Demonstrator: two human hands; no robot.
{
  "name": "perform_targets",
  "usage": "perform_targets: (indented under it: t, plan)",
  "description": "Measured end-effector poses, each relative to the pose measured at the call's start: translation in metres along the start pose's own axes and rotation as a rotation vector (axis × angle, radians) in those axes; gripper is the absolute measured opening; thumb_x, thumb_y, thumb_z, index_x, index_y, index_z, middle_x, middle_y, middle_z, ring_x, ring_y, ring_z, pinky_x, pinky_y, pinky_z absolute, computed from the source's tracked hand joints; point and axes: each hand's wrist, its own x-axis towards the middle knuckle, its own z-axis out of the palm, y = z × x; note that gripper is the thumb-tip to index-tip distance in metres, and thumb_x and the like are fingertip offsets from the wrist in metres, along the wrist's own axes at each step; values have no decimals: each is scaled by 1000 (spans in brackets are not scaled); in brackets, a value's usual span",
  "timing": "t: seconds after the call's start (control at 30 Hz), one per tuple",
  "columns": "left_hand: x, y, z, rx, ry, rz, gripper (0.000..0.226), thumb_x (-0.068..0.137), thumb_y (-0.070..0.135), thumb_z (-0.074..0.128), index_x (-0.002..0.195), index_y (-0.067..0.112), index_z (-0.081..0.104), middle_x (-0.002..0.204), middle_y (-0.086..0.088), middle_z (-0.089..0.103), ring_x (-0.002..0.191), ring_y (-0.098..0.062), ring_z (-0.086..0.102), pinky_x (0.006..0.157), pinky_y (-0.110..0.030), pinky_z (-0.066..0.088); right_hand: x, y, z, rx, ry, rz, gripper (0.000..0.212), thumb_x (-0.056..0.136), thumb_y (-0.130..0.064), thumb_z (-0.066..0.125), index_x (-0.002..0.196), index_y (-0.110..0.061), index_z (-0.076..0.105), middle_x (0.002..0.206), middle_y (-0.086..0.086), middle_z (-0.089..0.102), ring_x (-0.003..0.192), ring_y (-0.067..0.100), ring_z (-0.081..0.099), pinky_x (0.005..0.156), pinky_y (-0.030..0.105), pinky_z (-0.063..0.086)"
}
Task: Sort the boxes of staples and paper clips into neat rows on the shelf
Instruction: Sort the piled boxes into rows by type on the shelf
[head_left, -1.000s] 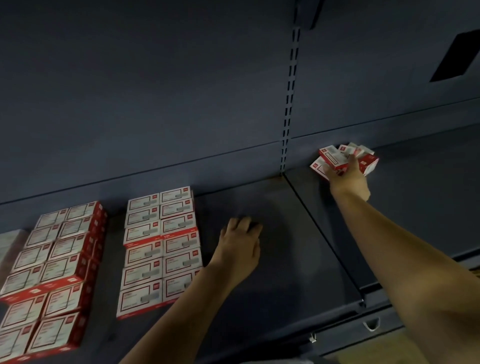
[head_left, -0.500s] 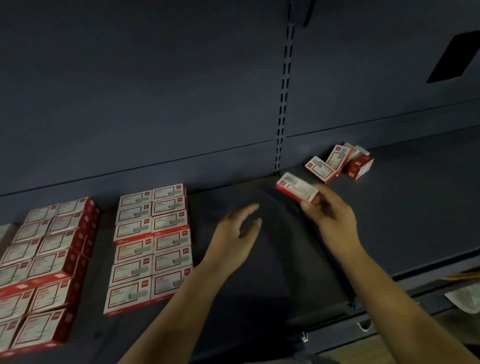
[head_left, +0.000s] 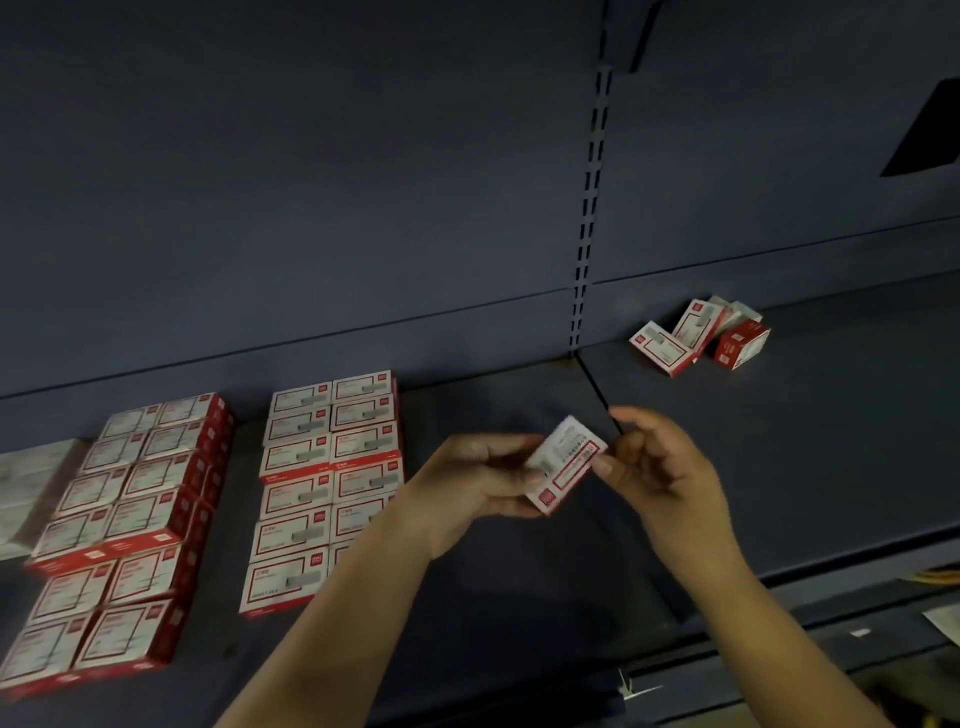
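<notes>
Retail setting, probably a stationery shop or its stockroom. A dark blue metal shelf (head_left: 519, 597) of the gondola type runs across the view, backed by flat panels and a slotted upright (head_left: 589, 208) for adjustable brackets. Many identical red-and-white boxes (head_left: 322, 478) lie face-up in stacked rows as merchandise, with a loose heap of boxes (head_left: 698, 335) in the adjoining bay.

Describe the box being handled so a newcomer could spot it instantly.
Start at the slotted metal upright dividing the dark blue shelf. Just below its foot, the left hand and right hand hold one small red-and-white cardboard box between them. Unlike the flat rows of matching boxes at left and the loose pile at right, it is in the air, tilted.
</notes>
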Motion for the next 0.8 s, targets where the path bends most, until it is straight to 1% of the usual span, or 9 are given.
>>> perform_targets:
  t: [0.07,0.13,0.23,0.3,0.4,0.5,0.6,0.7,0.8]
  plan:
    - [-2,-3,4,-19,-48,-30,36,84,-8,55,112,13,62,100,-5,70,93,-19,67,77,-30,55,-1,-5,8,-47,80,-20,24,73,-10,69,92,-19,59,71,-6,60,64,2,56,61,12,45]
    - [-3,-7,10,-48,-37,-38,34,83,-8,54,109,12,62,97,-7,70,91,-20,68,79,-32,55,-5,-6,15,-98,93,-5,26,77,-1,70,87,-23,61,77,-7,64,72,2,62,64,11,47]
    - [-4,-13,13,-116,32,7,28,83,-6,55,107,9,62,95,-10,71,92,-22,68,79,-32,54,-12,-7,22,-105,35,-7,21,80,-17,68,99,-26,63,92,-8,67,86,2,64,73,13,49]
    - [-4,-17,13,-154,98,54,27,83,-1,59,109,2,60,98,-14,70,94,-25,67,80,-33,54,-16,-6,24,-162,-25,-44,33,78,-32,61,110,-24,60,104,-9,64,96,3,61,80,15,48]
    - [-6,-19,14,-265,209,62,37,79,-1,63,115,-6,54,102,-19,68,92,-28,67,76,-33,55,-21,0,28,-338,-89,-125,50,77,-35,59,123,-19,52,115,-6,58,107,3,53,90,12,41]
    - [-9,-20,16,-332,220,64,47,72,4,68,115,-6,53,99,-17,69,90,-25,68,72,-29,55,-16,1,32,-507,-35,-210,52,76,-37,59,124,-20,47,115,-6,49,107,5,46,92,7,36]
    - [-12,-18,11,-440,184,89,45,75,8,69,114,-7,53,101,-19,68,90,-26,68,74,-31,55,-7,1,33,-588,27,-316,46,77,-38,61,117,-17,52,110,3,52,102,14,47,89,14,39]
    - [-19,-18,2,-542,106,96,41,89,31,52,115,-1,58,111,-20,65,98,-28,66,79,-34,55,-1,-2,35,-593,37,-313,45,76,-40,61,113,-16,56,107,8,55,100,17,48,88,13,38]
    - [-26,-22,-8,-621,136,37,53,93,44,35,114,3,62,112,-18,65,97,-26,66,72,-32,55,1,-5,45,-575,-11,-279,48,75,-41,62,111,-9,62,107,6,55,101,17,47,88,9,35]
